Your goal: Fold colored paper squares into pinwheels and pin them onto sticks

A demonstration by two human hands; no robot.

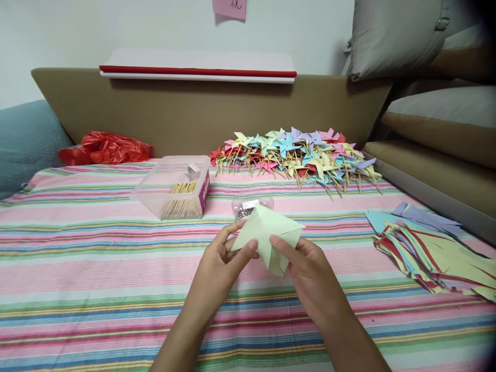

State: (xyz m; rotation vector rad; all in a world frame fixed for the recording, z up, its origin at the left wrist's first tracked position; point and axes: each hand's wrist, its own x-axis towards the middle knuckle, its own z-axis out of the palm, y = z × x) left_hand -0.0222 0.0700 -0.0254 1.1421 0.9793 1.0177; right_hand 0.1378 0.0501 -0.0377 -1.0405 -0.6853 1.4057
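Observation:
A pale green sheet of pinwheel paper (267, 227), cut with slits and partly curled, is held up between both hands over the striped cloth. My left hand (227, 256) grips its left side, thumb on the front and fingers behind. On the right, my right hand (308, 263) pinches the paper with the thumb near its middle, the other fingers mostly behind it. Just beyond the paper stands a small clear container (240, 207) of tiny metallic pieces with a white label, partly hidden by the sheet.
A clear plastic box (155, 194) with wooden sticks (182, 201) sits at centre-left. Finished pinwheels (287, 150) are heaped at the back. Coloured cut paper sheets (445, 253) lie at right. A red plastic bag (108, 148) rests at back left, and cushions (442, 124) are stacked at right.

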